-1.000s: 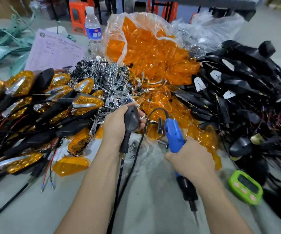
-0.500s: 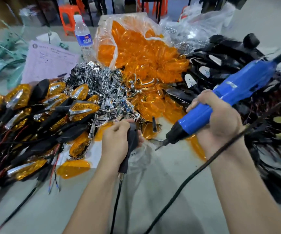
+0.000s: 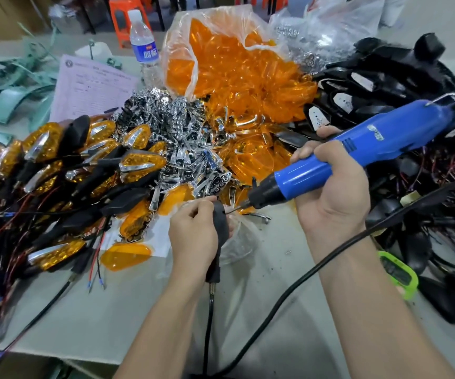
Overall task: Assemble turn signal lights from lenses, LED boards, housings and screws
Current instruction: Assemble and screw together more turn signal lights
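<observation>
Holding a black turn signal housing (image 3: pixel 219 224) just above the grey tabletop (image 3: pixel 111 310), the left grip (image 3: pixel 193 237) has its fingers curled round the body, and the stem with its black wire hangs below the palm toward the near edge. The right grip (image 3: pixel 330 192) is clenched round a blue electric screwdriver (image 3: pixel 357 157), which slants down to the left; its bit tip touches the upper side of the housing. The tool's black cord (image 3: pixel 275 305) sweeps under the right wrist and across the tabletop. Left of the hands lies a heap of assembled turn signals (image 3: pixel 56 173), amber lenses on black stems with red and black wires. Behind the hands is a pile of chrome reflectors (image 3: pixel 174 138), and past it a clear plastic bag of orange lenses (image 3: pixel 234 64) spilling forward. On the right, black housings (image 3: pixel 384 86) are stacked in a tangle of wires. One loose orange lens (image 3: pixel 126 255) lies flat near the left wrist. A green timer (image 3: pixel 397 270) sits by the right forearm, and a water bottle (image 3: pixel 143 45) stands beside a printed sheet (image 3: pixel 95 88) at the far left.
</observation>
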